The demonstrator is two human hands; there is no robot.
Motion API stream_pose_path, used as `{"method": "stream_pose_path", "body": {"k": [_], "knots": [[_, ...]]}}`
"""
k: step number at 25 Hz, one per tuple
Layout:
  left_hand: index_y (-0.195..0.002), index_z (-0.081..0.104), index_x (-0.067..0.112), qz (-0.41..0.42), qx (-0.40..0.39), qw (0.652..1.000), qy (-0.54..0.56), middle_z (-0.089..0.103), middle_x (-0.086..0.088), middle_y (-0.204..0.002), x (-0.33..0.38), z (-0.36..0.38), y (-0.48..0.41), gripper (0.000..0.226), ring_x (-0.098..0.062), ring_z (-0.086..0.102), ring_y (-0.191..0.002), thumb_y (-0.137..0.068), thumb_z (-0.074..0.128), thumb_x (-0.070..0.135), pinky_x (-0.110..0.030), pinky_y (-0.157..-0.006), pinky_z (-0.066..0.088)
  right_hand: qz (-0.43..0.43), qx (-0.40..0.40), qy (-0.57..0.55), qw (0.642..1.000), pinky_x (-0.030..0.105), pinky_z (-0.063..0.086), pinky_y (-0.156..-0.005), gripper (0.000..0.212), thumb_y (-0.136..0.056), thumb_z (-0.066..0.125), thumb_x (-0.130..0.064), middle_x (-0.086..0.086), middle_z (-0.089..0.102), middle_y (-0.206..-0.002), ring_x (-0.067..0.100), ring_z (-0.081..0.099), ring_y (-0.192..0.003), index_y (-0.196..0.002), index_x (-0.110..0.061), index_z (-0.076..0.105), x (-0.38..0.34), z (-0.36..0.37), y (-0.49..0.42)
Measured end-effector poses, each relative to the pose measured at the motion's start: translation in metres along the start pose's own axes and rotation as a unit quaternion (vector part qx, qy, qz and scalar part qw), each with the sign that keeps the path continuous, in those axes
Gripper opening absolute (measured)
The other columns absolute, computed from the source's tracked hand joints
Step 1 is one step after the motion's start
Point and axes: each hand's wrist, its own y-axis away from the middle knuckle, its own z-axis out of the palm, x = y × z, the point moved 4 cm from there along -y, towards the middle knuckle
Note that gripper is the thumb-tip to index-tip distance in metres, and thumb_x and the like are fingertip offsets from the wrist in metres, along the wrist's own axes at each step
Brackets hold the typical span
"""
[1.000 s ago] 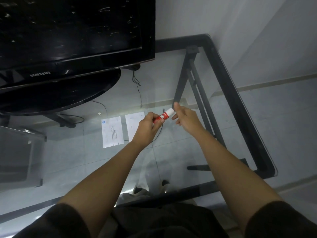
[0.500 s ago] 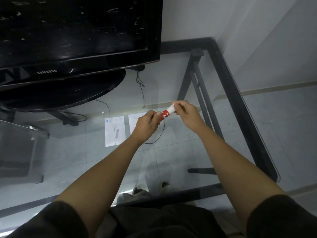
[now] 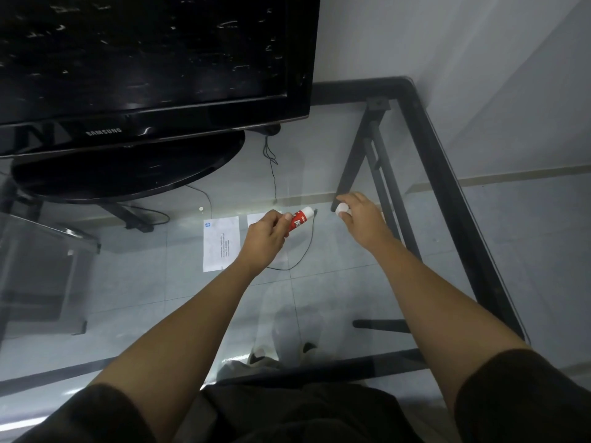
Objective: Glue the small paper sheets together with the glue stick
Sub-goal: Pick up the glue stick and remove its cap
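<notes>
A home room, at a glass TV table

A black television [image 3: 144,59] on its oval stand [image 3: 128,171] sits on a glass tabletop [image 3: 351,155] beyond the fingers [image 3: 283,219]; a thin cable [image 3: 307,244] trails just past them, and pale floor tiles [image 3: 527,235] and a white wall [image 3: 447,43] show around.

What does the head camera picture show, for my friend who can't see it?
The left hand holds a red and white glue stick while the right hand holds its white cap off to the side. Two small paper sheets lie below on a glass table, near a black television.
</notes>
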Motion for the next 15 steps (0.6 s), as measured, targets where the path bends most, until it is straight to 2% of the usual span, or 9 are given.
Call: {"method": "stream_pose_path", "body": {"k": [6, 10, 13, 15], "knots": [[-0.093, 0.053, 0.011, 0.008, 0.008, 1.000, -0.013, 0.059, -0.001, -0.080, 0.002, -0.003, 0.002, 0.030, -0.011, 0.050, -0.062, -0.095, 0.041, 0.038, -0.024, -0.058, 0.041, 0.018, -0.012, 0.001, 1.000, 0.038, 0.035, -0.102, 0.039, -0.089, 0.056, -0.010, 0.019, 0.047, -0.135, 0.035, 0.046, -0.120, -0.127, -0.006, 0.047, 0.005, 0.003, 0.003], [-0.092, 0.052, 0.013, 0.008, 0.010, 1.000, -0.013, 0.058, 0.002, -0.078, 0.003, -0.005, 0.003, 0.030, -0.010, 0.051, -0.062, -0.095, 0.040, 0.040, -0.022, -0.055, 0.039, 0.010, -0.022, -0.013, 1.000, 0.038, 0.035, -0.101, 0.045, -0.089, 0.057, -0.021, 0.017, 0.046, -0.134, 0.033, 0.044, -0.121, -0.130, -0.006, 0.043, 0.001, 0.001, 0.005], [-0.084, 0.049, 0.019, 0.008, 0.026, 0.999, 0.019, 0.056, 0.003, -0.074, 0.006, -0.005, 0.004, 0.028, -0.010, 0.049, -0.062, -0.096, 0.036, 0.041, -0.024, -0.057, 0.039, 0.026, 0.066, -0.071, 0.995, 0.029, 0.042, -0.088, 0.039, -0.090, 0.056, -0.028, 0.012, 0.054, -0.119, 0.024, 0.053, -0.107, -0.123, -0.009, 0.050, -0.013, -0.006, 0.011], [-0.078, 0.044, 0.024, 0.009, 0.040, 0.998, 0.039, 0.053, 0.002, -0.071, 0.011, -0.004, 0.004, 0.029, -0.012, 0.047, -0.062, -0.097, 0.031, 0.042, -0.027, -0.058, 0.039, 0.032, 0.067, -0.163, 0.984, 0.017, 0.045, -0.076, 0.029, -0.089, 0.055, -0.035, 0.003, 0.062, -0.099, 0.017, 0.060, -0.092, -0.109, -0.016, 0.061, -0.030, -0.004, 0.020]]}}
